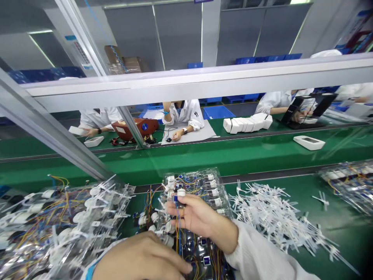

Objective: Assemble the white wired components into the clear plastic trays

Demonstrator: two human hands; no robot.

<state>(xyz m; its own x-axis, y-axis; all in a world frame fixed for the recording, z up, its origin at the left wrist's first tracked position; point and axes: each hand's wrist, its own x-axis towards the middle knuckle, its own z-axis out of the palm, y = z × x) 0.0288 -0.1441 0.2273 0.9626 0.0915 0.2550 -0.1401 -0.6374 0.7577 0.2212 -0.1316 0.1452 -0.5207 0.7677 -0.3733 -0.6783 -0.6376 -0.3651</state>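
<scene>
My right hand (199,216) is closed on a small white round motor-like part (181,192) with a blue piece at its side, held between thumb and fingertips. Blue and yellow wires (178,233) hang from it. In the foreground my left hand (142,256) reaches in from the lower left, fingers stretched out near the lower wires; its thumb is hidden. Below both hands lies a clear plastic tray (220,186) with several white parts, small blue boards (206,260) and wires. Loose wired parts (145,217) sit at its left side.
A pile of white cable ties (271,217) lies to the right. Wired parts in clear trays (67,225) are heaped at the left, with another tray (349,182) far right. Metal frame bars (186,87) cross ahead. Co-workers in white coats (186,116) sit beyond the green bench.
</scene>
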